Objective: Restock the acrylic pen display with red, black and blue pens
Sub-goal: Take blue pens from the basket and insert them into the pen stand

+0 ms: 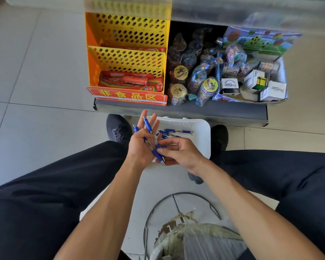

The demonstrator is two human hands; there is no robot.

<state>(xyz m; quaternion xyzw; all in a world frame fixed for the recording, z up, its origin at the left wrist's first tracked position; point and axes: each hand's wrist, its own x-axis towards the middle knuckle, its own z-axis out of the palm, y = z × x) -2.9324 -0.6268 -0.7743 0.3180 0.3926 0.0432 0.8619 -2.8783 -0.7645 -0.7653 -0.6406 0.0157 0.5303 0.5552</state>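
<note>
Two blue pens [152, 136] lie across the palm of my left hand [142, 145], clicker ends pointing away from me, fingers nearly straight. My right hand [178, 152] pinches the grip end of these pens near their tips. Both hands hover over the near left corner of a white plastic basket [203, 136] on the floor. Several more blue pens [174, 131] lie inside the basket. No acrylic pen display, red pens or black pens are in view.
A low shelf [180, 109] ahead carries a yellow perforated rack [128, 59] with red packets, wrapped toys [197, 79] and small white boxes [251, 85]. My dark-trousered legs and shoes flank the basket. A wire-framed object [182, 231] sits close below.
</note>
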